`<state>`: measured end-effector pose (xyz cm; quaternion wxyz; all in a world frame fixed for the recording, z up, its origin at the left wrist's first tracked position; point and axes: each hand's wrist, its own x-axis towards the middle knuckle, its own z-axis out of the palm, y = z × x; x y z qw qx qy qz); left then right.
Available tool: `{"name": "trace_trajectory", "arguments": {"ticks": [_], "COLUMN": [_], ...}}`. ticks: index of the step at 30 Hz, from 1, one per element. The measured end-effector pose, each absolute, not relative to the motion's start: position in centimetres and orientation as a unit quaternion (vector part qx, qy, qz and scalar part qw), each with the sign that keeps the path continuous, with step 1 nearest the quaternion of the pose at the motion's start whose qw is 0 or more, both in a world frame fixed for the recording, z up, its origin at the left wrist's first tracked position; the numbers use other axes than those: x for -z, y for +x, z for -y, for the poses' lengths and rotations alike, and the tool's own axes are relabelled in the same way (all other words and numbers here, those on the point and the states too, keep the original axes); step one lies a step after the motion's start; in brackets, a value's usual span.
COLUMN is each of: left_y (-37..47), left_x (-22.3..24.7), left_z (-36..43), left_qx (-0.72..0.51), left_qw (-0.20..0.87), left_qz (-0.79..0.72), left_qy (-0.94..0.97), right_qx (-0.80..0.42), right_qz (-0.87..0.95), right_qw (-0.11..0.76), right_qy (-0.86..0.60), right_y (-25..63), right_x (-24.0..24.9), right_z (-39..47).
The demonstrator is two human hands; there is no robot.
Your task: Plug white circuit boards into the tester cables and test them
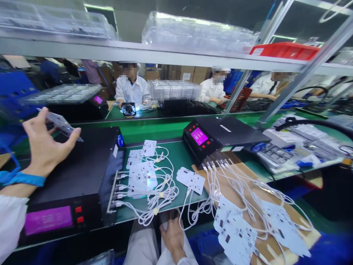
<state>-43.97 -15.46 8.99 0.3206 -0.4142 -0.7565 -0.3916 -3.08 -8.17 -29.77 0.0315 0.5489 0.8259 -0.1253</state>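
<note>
- The left hand (48,142) holds one thin board (61,122) between thumb and fingers, above the black box (74,165).
- The right hand (174,235) is low, near the table (178,147) edge; I cannot tell if it grips something.
- Beyond it, white boards (140,176) with cables (162,195) lie.

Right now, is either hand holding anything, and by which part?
Your left hand holds a thin board by its edges. Whether your right hand holds anything can't be told.
</note>
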Motion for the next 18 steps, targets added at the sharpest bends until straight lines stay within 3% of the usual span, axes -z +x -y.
{"name": "trace_trajectory", "arguments": {"ticks": [11,18], "left_y": [-45.0,-46.0], "left_x": [-8.0,-7.1], "left_z": [14.8,14.7], "left_qx": [0.388,0.385], "left_qw": [0.344,0.263], "left_qz": [0.758,0.791], "left_qy": [-0.395,-0.397], "right_qx": [0.080,0.074], "right_qz": [-0.868,-0.887], "right_qw": [-0.039,-0.032], "right_qy": [0.488,0.455], "right_y": [-3.1,-4.4], "right_x": [34.4,35.8], "right_z": [8.6,10.3]}}
